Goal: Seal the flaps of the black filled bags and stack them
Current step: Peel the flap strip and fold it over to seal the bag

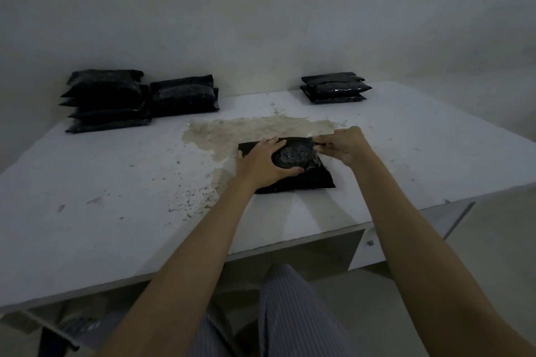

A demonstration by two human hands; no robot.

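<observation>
A black filled bag (pixel 304 175) lies flat on the white table (pixel 101 182), in front of me. My left hand (pixel 262 161) rests on the bag's left half, fingers spread over its bulge and thumb along its near side. My right hand (pixel 345 143) pinches the bag's far right edge, at the flap. Three stacks of black bags stand at the back: a tall stack (pixel 106 100) at far left, a lower stack (pixel 185 94) beside it, and a short stack (pixel 335 87) at the right.
A brownish worn patch (pixel 246 130) and scattered specks mark the tabletop behind and left of the bag. A pale wall (pixel 261 23) runs right behind the table. The table's near edge is close to my legs; its right corner drops off at the right.
</observation>
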